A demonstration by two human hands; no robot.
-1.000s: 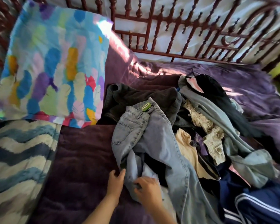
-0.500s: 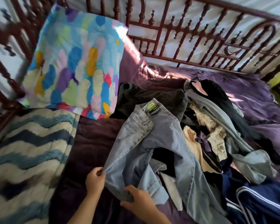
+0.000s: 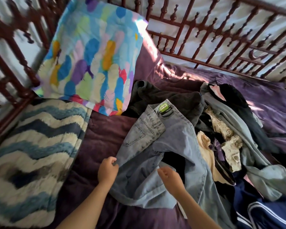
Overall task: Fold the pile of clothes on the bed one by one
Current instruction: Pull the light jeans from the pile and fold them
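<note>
Pale-blue jeans (image 3: 177, 146) have their edge pinched by left hand (image 3: 108, 167); right hand (image 3: 170, 177) over them, grip unclear.

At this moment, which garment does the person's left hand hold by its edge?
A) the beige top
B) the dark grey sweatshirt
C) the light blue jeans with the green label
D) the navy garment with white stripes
C: the left hand pinches the side edge of the light blue jeans, which carry the green label at the waistband.
</note>
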